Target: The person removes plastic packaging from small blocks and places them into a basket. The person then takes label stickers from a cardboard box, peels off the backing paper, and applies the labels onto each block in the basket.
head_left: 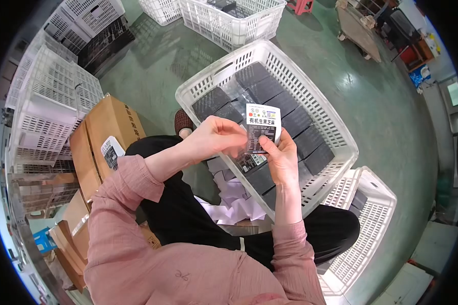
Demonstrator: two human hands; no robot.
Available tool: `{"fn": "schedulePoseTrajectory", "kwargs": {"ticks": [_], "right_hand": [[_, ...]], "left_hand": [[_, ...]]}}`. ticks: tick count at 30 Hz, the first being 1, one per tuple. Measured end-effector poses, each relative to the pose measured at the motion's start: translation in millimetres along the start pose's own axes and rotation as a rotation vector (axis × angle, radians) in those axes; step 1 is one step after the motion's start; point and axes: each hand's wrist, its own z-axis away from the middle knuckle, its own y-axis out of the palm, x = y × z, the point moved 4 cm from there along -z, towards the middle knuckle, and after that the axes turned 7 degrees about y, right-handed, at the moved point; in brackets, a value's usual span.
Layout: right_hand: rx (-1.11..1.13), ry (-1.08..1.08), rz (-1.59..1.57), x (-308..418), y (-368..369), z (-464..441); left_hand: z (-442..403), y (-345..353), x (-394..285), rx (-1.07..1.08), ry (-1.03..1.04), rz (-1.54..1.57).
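My right hand (281, 155) grips a black-and-white printed label (263, 124), its thumb pressed on the front near the lower edge. Chinese lettering and small round logos show on the label. Close to the label's left edge is my left hand (220, 136), its fingers bent toward the thumb and smeared by motion; whether they pinch anything is unclear. Under both hands stands a white plastic crate (318, 104) holding several dark grey boxes (296, 122) in rows. Another printed label (250, 162) lies on the boxes below my hands, partly covered.
A cardboard carton (99, 133) at left has a label (110, 151) on it. White crates (51, 104) are stacked behind it. Another crate (232, 25) stands ahead, and one (364, 239) at right. Pale paper (234, 201) lies by my legs. A flat cart (359, 33) is farther off.
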Motion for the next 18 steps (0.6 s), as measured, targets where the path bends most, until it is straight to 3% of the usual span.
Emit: {"fn": "schedulePoseTrajectory", "kwargs": {"ticks": [18], "right_hand": [[0.008,0.038,0.004,-5.4,1.0,-2.0]], "left_hand": [[1.8,-1.2,-1.9,0.056,-0.031,-0.048]]}}
